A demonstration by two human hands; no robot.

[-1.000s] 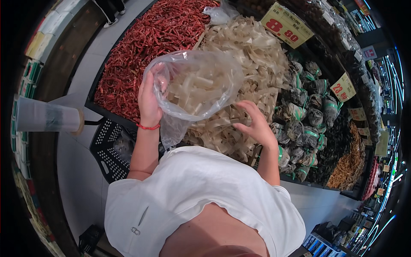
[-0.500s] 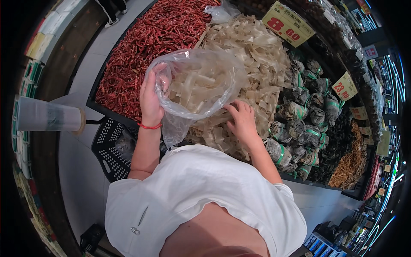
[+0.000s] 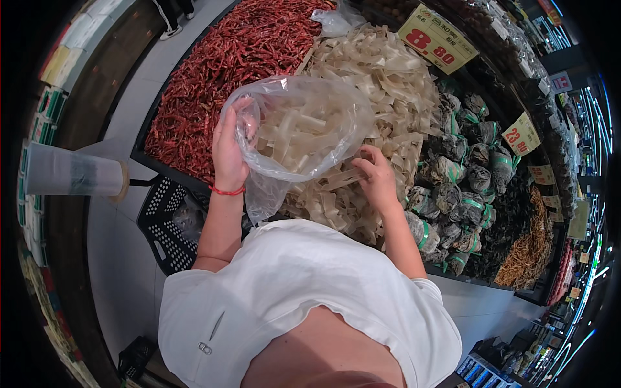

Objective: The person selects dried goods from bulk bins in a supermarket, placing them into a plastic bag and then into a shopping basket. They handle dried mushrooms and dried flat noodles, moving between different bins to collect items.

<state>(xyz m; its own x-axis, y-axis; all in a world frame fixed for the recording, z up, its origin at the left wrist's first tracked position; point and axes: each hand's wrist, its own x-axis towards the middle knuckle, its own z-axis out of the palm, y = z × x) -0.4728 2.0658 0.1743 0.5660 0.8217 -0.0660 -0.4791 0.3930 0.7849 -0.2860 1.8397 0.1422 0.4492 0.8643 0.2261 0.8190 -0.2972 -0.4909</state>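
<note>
My left hand (image 3: 228,150) is closed on the left rim of a clear plastic bag (image 3: 266,169), some of its fingers showing through the film. The bag's wide mouth faces up. Pale strips show in its mouth, though I cannot tell how many lie inside and how many beneath. My right hand (image 3: 378,181) is just right of the bag, low over a heap of wide, translucent dried starch noodles (image 3: 394,84). Its thumb and fingers are pinched together at the end of one pale noodle strip (image 3: 343,178).
Dried red chillies (image 3: 213,90) fill the bin to the left. Dark bundles tied with green bands (image 3: 446,168) lie at right, before brown dried strands (image 3: 527,246). A black perforated basket (image 3: 169,216) and a clear cylindrical container (image 3: 74,169) stand left. Price signs (image 3: 438,39) rise behind.
My right hand has shifted slightly right, away from the bag's rim, its fingers more curled. A noodle strip now shows at its fingertips. My left hand and the bag have barely moved.
</note>
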